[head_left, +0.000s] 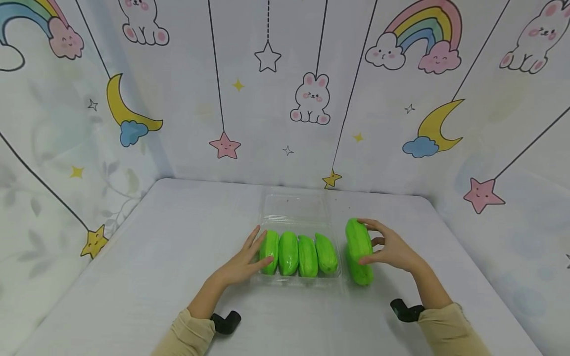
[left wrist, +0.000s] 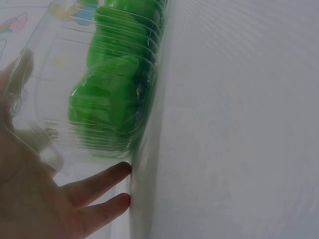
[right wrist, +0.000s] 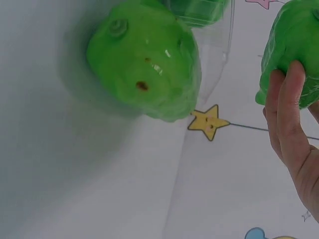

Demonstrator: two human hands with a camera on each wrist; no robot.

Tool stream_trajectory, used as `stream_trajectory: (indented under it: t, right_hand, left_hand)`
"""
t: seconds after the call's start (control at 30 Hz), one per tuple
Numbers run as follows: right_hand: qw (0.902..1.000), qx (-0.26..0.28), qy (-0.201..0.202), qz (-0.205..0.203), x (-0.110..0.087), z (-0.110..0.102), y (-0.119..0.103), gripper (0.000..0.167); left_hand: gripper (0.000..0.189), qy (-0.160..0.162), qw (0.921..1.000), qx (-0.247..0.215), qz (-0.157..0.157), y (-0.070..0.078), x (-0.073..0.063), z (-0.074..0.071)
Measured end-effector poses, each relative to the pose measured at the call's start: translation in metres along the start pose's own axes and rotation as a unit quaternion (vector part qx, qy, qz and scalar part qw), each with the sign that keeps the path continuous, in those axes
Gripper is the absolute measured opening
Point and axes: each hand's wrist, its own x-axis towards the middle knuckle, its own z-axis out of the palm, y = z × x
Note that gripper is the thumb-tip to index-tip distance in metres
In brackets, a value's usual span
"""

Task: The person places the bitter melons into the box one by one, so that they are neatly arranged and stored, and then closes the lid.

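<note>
A clear plastic clamshell box (head_left: 294,202) lies with its lid open toward the back, several bright green, elongated fruits (head_left: 289,253) side by side in its base. My left hand (head_left: 242,262) rests at the box's left side, fingers spread and fairly straight, thumb over the leftmost fruit (head_left: 269,249). In the left wrist view, fingertips meet the table beside the box wall (left wrist: 55,94). To the right of the box, my right hand (head_left: 394,249) grips another green fruit (head_left: 357,237) between thumb and fingers, raised off the table. Beneath it lies one more green fruit (right wrist: 144,64), with a small brown spot.
The box stands on a white-covered table (head_left: 196,222). Behind and at both sides rises a white backdrop (head_left: 178,99) printed with rabbits, stars, moons and rainbows. Black wrist-worn cameras (head_left: 226,322) sit at both sleeves.
</note>
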Motion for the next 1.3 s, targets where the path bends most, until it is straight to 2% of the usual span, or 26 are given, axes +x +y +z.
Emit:
stream_trajectory:
  t: [0.27,0.57,0.77,1.1,1.3]
  right_hand:
    - [0.9999,0.009,-0.011,0.001,0.007,0.014,-0.009,0.091]
    - [0.9996,-0.018,-0.018,-0.014,0.018,0.031,-0.020,0.092]
    - [0.9994,-0.015,-0.023,-0.019,0.025,0.043,-0.028,0.093]
    - [0.9995,0.006,-0.027,-0.017,0.030,0.062,-0.066,0.090]
    - [0.9995,-0.003,-0.023,-0.021,0.045,0.077,-0.051,0.094]
  left_hand:
    - [0.077,-0.005,1.0000,-0.004,-0.005,0.003,-0.001,-0.002]
    - [0.077,-0.005,1.0000,-0.003,-0.007,0.003,-0.002,-0.003]
    - [0.077,-0.005,1.0000,-0.005,-0.005,0.003,-0.001,-0.003]
    - [0.077,-0.005,1.0000,-0.001,-0.006,0.002,-0.001,-0.002]
    - [0.077,-0.003,1.0000,-0.002,-0.006,0.001,0.000,-0.001]
